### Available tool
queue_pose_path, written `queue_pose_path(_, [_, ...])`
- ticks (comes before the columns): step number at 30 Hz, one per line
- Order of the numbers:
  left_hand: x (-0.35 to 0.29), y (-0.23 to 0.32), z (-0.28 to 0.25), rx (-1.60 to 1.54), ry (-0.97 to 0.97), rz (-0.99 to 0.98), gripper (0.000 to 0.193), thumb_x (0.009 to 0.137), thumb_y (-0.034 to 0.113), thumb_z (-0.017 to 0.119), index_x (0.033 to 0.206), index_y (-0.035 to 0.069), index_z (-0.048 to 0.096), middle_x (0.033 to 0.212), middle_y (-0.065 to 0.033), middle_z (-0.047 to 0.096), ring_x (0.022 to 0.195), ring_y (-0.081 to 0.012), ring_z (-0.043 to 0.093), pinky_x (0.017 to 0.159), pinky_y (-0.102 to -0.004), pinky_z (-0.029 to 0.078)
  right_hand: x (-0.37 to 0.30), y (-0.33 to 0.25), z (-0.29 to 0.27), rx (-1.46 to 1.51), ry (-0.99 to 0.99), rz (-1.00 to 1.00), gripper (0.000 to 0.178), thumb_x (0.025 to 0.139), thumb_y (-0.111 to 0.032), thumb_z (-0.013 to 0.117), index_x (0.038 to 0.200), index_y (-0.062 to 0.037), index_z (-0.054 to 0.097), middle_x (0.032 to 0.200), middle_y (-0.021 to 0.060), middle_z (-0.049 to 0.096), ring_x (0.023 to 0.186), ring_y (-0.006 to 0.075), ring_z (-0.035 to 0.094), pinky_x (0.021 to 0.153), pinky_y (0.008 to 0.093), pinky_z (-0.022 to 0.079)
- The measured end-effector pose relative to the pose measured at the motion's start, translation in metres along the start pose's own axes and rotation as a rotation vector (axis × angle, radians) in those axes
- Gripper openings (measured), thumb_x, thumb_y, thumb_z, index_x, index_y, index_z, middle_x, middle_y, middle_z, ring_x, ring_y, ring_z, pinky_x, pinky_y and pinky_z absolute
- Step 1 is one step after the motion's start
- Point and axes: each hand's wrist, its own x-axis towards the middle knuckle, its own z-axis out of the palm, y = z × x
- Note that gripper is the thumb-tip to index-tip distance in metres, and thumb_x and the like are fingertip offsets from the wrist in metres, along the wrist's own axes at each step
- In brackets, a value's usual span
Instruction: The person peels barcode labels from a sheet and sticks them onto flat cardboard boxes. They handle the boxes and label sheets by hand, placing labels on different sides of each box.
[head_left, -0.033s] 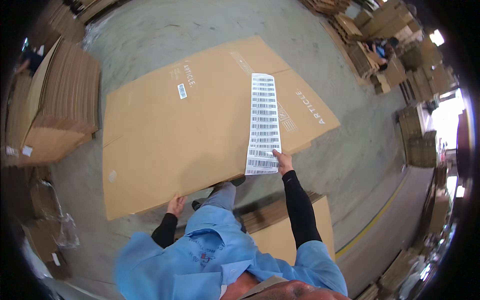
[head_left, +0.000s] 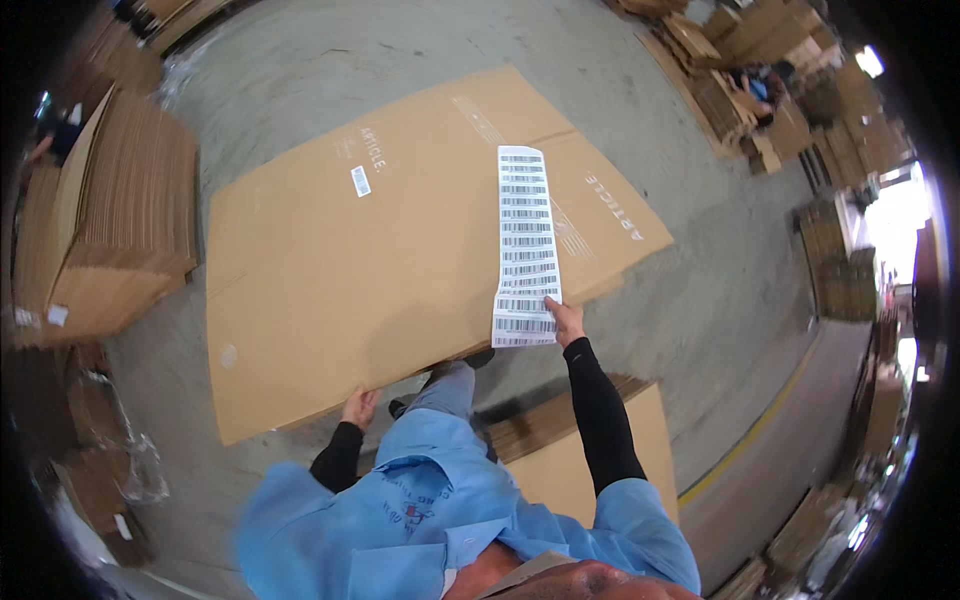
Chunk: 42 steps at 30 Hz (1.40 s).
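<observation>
My right hand [head_left: 569, 322] pinches the lower right edge of a long white sheet of barcode labels [head_left: 526, 235], its thumb on top. The strip lies over a large flat brown cardboard sheet [head_left: 330, 270], which has pale printing and one small white barcode label [head_left: 361, 181] stuck on it. At the near edge of that cardboard, my left hand [head_left: 362, 408] grips the rim; part of its fingers is hidden under the board. Other cardboard lies beneath, mostly covered.
A tall stack of flat cardboard [head_left: 135, 190] stands at the left. Behind my right arm lies another cardboard stack [head_left: 600, 450]. Clear plastic wrap [head_left: 145, 470] hangs at the lower left. Pallets of cardboard [head_left: 840, 260] line the right, and a person [head_left: 757, 90] is at the far right.
The view has shifted slightly. Both hands keep their hold on the label sheet and the cardboard edge.
</observation>
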Motion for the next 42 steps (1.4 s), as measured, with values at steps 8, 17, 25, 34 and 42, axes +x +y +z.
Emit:
queue_pose_path(8, [0.087,-0.016,0.149,0.903,-0.140,-0.345,0.096,0.095,0.070,0.044,0.160,0.007,0.011,0.151,-0.0255,0.042,0.147,-0.0407,0.029,0.114,-0.0609,0.030,-0.095,0.075,-0.002,-0.088,-0.019,0.023,0.021,0.088,-0.012,0.076,0.097,0.0063,0.073,0.086,0.0056,0.072,0.074,0.0122,0.064,0.065,0.0309,0.051])
queue_pose_path(17, [0.072,-0.151,0.284,1.498,-0.615,-1.127,0.117,0.090,0.067,0.060,0.155,0.024,-0.028,0.137,-0.0321,0.051,0.122,-0.0441,0.058,0.102,-0.0516,0.051,-0.270,0.148,-0.021,0.109,0.239,-0.180,0.020,0.094,-0.013,0.069,0.107,0.0021,0.071,0.095,0.0037,0.072,0.084,0.0100,0.066,0.075,0.0281,0.053])
queue_pose_path(25, [0.045,-0.214,0.336,1.829,-0.908,-1.457,0.059,0.103,0.048,0.050,0.140,0.002,0.051,0.128,-0.0159,0.066,0.110,-0.0283,0.068,0.096,-0.0417,0.055,-0.328,0.145,0.028,0.418,0.663,-0.385,0.030,0.088,-0.019,0.069,0.105,0.0057,0.070,0.092,0.0146,0.073,0.082,0.0173,0.067,0.075,0.0343,0.052])
queue_pose_path(34, [0.044,-0.341,0.468,1.787,-1.229,-1.222,0.053,0.108,0.037,0.039,0.141,-0.003,0.048,0.141,-0.0188,0.057,0.128,-0.0342,0.056,0.110,-0.0508,0.044,-0.277,0.186,0.069,0.302,0.961,-0.336,0.036,0.077,-0.024,0.069,0.100,0.0035,0.072,0.090,0.0227,0.072,0.082,0.0283,0.069,0.077,0.0393,0.053])
queue_pose_path(42, [-0.091,-0.384,0.535,1.715,-1.689,-1.488,0.034,0.105,0.018,0.051,0.134,0.000,0.053,0.129,-0.0136,0.066,0.117,-0.0257,0.064,0.101,-0.0394,0.053,-0.259,0.178,0.125,0.032,1.124,-0.005,0.038,0.074,-0.028,0.067,0.101,-0.0027,0.074,0.087,0.0255,0.070,0.083,0.0412,0.069,0.079,0.0486,0.055])
